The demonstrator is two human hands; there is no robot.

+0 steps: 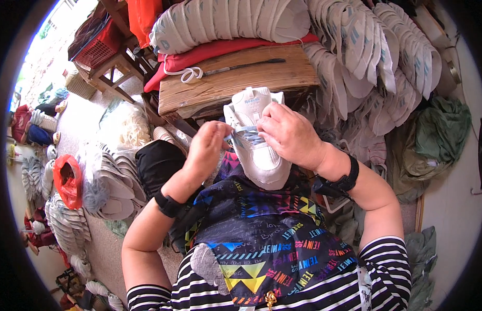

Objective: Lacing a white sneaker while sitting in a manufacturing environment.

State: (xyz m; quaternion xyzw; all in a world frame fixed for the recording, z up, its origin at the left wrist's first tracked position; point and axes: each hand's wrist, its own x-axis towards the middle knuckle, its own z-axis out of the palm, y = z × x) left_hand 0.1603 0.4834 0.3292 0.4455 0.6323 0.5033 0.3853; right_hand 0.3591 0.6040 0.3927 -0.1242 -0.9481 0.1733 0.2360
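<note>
A white shoe upper [259, 173] rests against my lap, its toe toward me and its tongue pointing away. Light blue-grey lace [247, 136] crosses its opening. On the left side, my left hand [207, 147] pinches the lace near the edge of the upper. My right hand [290, 132] is closed over the right side of the upper, fingertips at the lacing; whether it also holds lace is hidden. Past the upper stands a wooden bench [236, 78], with a thin dark rod [243, 66] and a loop of white cord [192, 75] on top.
A long row of nested white uppers [230, 23] lies on red cloth [184, 61] at the bench's back. More uppers [350, 46] hang in stacks at the right, above green cloth [440, 135]. At left are a red plastic bag [67, 181], piled shoe parts [114, 184] and a stool [114, 70].
</note>
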